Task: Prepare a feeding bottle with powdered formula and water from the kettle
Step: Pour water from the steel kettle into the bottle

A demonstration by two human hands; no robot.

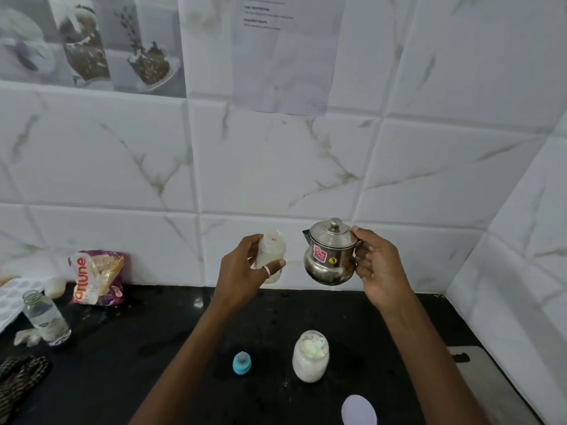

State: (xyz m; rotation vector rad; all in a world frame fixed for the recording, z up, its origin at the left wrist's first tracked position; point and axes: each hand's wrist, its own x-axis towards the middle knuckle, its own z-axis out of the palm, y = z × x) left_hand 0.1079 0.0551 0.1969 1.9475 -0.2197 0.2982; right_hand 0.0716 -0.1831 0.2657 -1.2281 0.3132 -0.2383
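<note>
My left hand [242,268] grips a clear feeding bottle [271,253] held up above the black counter [153,348], its open mouth tilted toward the kettle. A small steel kettle [329,256] with a lid and a pink sticker hangs beside it, spout pointing at the bottle; my right hand [376,265] holds it by the handle. The two are close but apart. On the counter below stand an open glass jar of white powder [310,357] with a scoop inside and the bottle's blue teat cap [241,362].
A white lid [359,409] lies at the counter's front. At the left are a printed pouch [98,277], an open glass bottle [46,317], a white tray [12,299] and a dark patterned cloth [18,378]. A steel surface [481,372] borders the right. Tiled walls close the back and right.
</note>
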